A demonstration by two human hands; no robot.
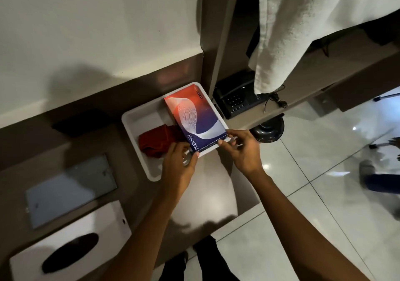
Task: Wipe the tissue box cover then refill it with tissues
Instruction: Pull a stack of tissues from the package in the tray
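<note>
My two hands are at the near end of the tissue pack (195,118), a red and blue box with the word PREMIER on it. It lies inside the white tray (138,116), along the tray's right side. My left hand (179,163) has its fingers bent around the pack's near left corner. My right hand (242,151) pinches the near right corner with thumb and fingertips. A red cloth (157,140) is also in the tray, bunched up just to the left of the pack and touching it. The tray sits on the brown counter (207,194). The white tissue box cover (69,250) stands well apart, at the near left of the counter. Its oval hole looks dark, and I think it is empty, but I cannot see inside well. A black phone (236,99) sits past the tray.
</note>
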